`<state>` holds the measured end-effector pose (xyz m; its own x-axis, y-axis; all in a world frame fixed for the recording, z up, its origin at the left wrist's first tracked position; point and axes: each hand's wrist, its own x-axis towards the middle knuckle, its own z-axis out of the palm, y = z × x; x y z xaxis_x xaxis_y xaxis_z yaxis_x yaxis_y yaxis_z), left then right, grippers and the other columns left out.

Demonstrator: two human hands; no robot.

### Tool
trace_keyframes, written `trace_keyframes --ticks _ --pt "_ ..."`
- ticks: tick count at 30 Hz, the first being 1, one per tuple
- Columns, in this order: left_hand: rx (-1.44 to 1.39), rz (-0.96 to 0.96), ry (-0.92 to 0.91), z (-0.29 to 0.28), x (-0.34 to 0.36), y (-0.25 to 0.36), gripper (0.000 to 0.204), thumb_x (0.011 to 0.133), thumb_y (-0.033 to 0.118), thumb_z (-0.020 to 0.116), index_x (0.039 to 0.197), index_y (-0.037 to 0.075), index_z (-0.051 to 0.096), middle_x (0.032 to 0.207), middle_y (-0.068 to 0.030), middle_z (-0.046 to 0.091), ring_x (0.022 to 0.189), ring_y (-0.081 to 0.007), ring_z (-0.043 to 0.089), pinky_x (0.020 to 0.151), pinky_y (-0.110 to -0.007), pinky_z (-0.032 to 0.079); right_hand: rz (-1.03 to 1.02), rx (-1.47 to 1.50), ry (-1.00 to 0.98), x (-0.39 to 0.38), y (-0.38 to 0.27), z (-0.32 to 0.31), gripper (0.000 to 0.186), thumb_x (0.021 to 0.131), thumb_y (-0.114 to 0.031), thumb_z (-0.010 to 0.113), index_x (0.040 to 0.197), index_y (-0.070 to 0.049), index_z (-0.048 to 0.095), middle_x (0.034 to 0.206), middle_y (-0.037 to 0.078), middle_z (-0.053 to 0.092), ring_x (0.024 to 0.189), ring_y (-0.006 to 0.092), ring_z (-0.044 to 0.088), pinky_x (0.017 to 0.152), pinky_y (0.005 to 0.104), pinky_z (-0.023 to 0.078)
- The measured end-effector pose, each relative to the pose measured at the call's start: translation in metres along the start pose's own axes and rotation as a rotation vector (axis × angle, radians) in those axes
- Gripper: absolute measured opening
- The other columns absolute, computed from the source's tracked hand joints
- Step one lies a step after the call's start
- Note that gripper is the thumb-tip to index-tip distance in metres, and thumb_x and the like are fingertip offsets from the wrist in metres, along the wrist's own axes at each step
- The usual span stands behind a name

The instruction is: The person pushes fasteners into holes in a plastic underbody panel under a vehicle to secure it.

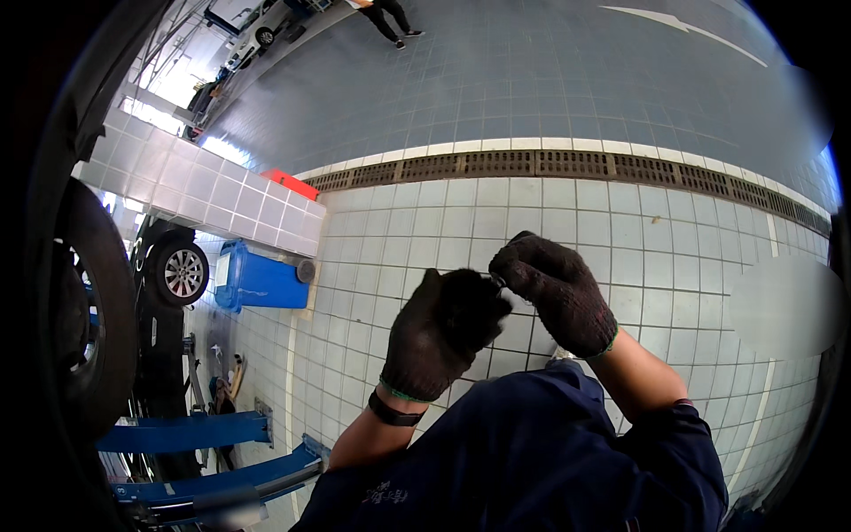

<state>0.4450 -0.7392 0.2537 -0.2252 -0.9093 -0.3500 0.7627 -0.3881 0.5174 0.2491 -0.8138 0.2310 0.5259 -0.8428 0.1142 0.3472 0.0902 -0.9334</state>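
Note:
Both my hands wear dark knitted work gloves with green cuff edges, and they are close together in front of my body. My left hand (432,341) is curled, thumb upward, round a very dark mass at its fingers that I cannot make out. Just to its right, my right hand (560,288) is closed in a pinch. A small shiny spot (498,280) shows at its fingertips, next to the left fingers; its kind is too small to tell. A dark band (394,411) circles my left wrist.
At left are a large tyre (102,310), a dark car's wheel (183,273) and blue lift arms (191,433). A blue bin (266,278) stands by a low tiled wall (199,186). A drain grate (496,164) crosses the tiled floor; a person (383,16) stands far beyond.

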Motion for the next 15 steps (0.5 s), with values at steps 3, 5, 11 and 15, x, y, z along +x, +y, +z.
trace_keyframes --ticks 3,5,11,15 --pt "0.114 -0.098 -0.076 -0.029 -0.034 0.020 0.048 0.110 0.050 0.046 0.111 0.005 0.064 0.087 -0.0048 0.065 0.069 -0.0145 0.055 0.059 -0.024 0.045 0.055 0.044 -0.069 0.005 0.005 0.041 0.023 0.101 -0.024 0.067 0.108 -0.002 0.069 0.091 0.003 0.060 0.090 0.0118 0.057 0.084 0.0277 0.049" --pt "0.492 0.090 0.115 -0.032 -0.058 0.018 0.037 0.111 0.043 0.048 0.102 0.009 0.061 0.077 0.0006 0.054 0.064 -0.0081 0.049 0.056 -0.022 0.037 0.061 0.021 -0.150 0.006 0.020 0.061 0.018 0.099 -0.020 0.070 0.106 -0.003 0.069 0.091 0.004 0.061 0.089 0.0124 0.059 0.081 0.0298 0.050" --pt "0.595 0.114 0.104 -0.088 -0.117 0.067 0.031 0.111 0.038 0.051 0.107 0.008 0.060 0.072 0.0054 0.045 0.057 -0.0052 0.037 0.051 -0.023 0.029 -0.410 -0.621 -0.077 0.028 0.039 0.158 0.019 0.081 -0.007 0.080 0.097 -0.009 0.069 0.091 0.010 0.066 0.080 0.0283 0.067 0.069 0.0400 0.054" --pt "1.044 0.500 0.122 -0.130 -0.156 0.102 0.029 0.100 0.015 0.061 0.127 0.003 0.058 0.088 -0.0035 0.058 0.073 -0.0153 0.055 0.064 -0.028 0.045 -0.729 -0.699 -0.003 0.046 0.077 0.223 0.023 0.075 -0.004 0.078 0.093 -0.013 0.067 0.091 0.008 0.066 0.084 0.0321 0.064 0.073 0.0436 0.052"
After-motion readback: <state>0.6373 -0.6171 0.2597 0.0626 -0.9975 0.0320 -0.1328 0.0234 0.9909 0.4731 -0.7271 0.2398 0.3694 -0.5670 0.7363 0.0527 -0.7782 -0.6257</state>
